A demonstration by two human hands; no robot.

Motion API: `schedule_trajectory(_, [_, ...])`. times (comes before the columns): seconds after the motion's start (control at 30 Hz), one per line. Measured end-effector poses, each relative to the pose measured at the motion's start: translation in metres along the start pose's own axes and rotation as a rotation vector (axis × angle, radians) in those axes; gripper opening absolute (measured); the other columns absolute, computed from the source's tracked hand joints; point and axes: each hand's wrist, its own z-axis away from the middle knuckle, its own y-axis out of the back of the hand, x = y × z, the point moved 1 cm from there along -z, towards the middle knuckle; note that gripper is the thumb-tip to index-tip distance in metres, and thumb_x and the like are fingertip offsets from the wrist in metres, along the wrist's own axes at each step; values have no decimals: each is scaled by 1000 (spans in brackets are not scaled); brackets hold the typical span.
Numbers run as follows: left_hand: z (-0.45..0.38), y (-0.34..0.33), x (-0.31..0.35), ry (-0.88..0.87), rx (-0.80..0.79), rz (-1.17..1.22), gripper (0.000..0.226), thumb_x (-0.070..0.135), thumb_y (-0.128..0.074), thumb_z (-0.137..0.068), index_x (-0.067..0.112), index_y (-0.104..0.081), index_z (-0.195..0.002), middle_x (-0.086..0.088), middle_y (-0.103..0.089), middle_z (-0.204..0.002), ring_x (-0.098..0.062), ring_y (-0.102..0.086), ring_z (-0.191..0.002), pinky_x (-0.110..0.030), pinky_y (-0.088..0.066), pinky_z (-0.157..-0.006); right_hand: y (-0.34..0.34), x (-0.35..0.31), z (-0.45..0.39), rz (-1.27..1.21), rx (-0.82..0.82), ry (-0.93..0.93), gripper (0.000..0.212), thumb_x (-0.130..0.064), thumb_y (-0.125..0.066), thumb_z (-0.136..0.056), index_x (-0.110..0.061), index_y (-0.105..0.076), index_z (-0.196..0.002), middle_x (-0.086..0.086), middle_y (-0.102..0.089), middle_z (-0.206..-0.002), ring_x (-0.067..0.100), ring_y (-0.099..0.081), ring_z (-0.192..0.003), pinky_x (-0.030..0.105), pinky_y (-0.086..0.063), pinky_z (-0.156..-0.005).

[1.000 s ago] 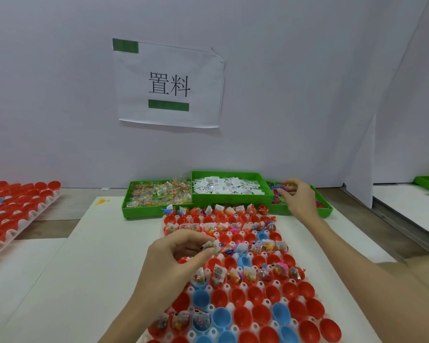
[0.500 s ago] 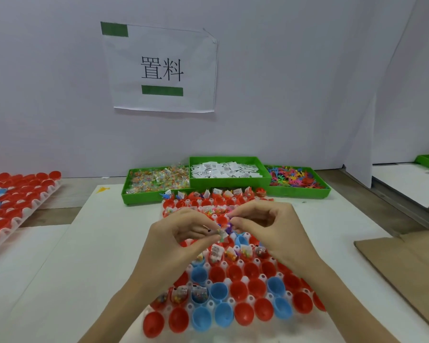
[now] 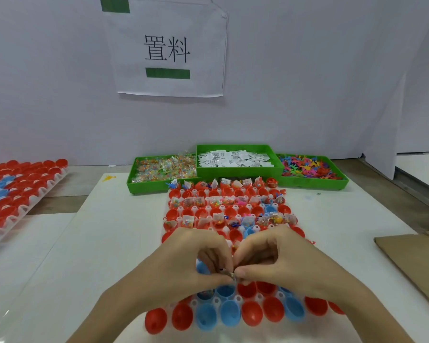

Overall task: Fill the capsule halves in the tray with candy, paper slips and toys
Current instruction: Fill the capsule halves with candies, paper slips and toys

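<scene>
From the head camera, the left hand [image 3: 183, 263] and right hand [image 3: 280, 258] meet over the near middle of the capsule tray [image 3: 235, 299], fingertips pinched together on one small item [image 3: 229, 274] (too small to name) held just above the red and blue capsule halves [image 3: 252, 313]. Both hands are closed to a fine pinch, the other fingers curled in. The far rows of the tray already hold candy, slips and toys; the near rows look mostly bare. Beyond the tray stand three green bins side by side: candy bin [image 3: 164, 169] on the left, paper slips bin [image 3: 235, 158] in the middle, toy bin [image 3: 310, 167] on the right. A second tray [image 3: 22, 194] of halves lies well apart at the left, and cardboard [image 3: 414, 261] at the right
</scene>
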Motion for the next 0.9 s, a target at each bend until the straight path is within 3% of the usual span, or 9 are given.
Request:
schedule_trajectory(0.1, [1,1,3,21,-35,-96,13,32,-86,-80,29,-75,-87,19,-72,-85,-6,-68,-86,-16,-55,-75,-5,1,-1,17,10,-30,9,-18,-80,-87,-22,-79,-94,-5,-79,-89,11,-76,-84,21,-59,-81])
schedule_trajectory(0.27, [3,4,8,86,-72,-148,14,28,-86,-81,24,-75,-90,14,-71,-84,-6,-67,-84,-24,-57,-76,-14,1,-1,76,59,-33,5,-21,-81,-86,-25,-79,-87,-8,-78,-82,11,-76,-77,21,-60,-75])
schedule_trajectory(0.43, [3,0,11,231,-133,-276,24,36,-77,-88,16,-74,-101,0,-72,-98,-16,-65,-92,-34,-53,-88,-17,0,-1,233,29,8,9,-17,-78,-87,-26,-77,-87,-16,-75,-85,3,-72,-82,20,-59,-76])
schedule_trajectory(0.57, [0,-2,14,243,-154,-321,27,37,-74,-89,14,-75,-102,-3,-72,-100,-18,-65,-95,-33,-50,-90,-14,1,0,278,-1,21,7,-23,-76,-88,-29,-78,-90,-18,-74,-91,4,-70,-86,20,-57,-75])
schedule_trajectory(0.67, [0,-2,14,243,-156,-335,29,40,-73,-89,15,-76,-103,-2,-73,-101,-15,-64,-96,-30,-50,-89,-12,1,1,263,15,6,4,-30,-79,-86,-34,-78,-85,-19,-66,-104,6,-66,-85,18,-53,-69])
schedule_trajectory(0.77, [2,-2,13,189,-164,-349,19,37,-74,-90,23,-78,-103,9,-72,-98,-9,-61,-94,-23,-49,-85,-13,3,0,298,34,2,9,-25,-81,-84,-33,-77,-83,-17,-64,-99,5,-64,-79,17,-51,-66])
schedule_trajectory(0.9, [5,-2,2,190,-152,-345,23,45,-69,-91,26,-76,-102,10,-72,-98,-9,-62,-94,-25,-51,-86,-16,4,0,337,42,11,9,-24,-81,-83,-32,-75,-86,-18,-61,-94,5,-61,-78,17,-51,-65])
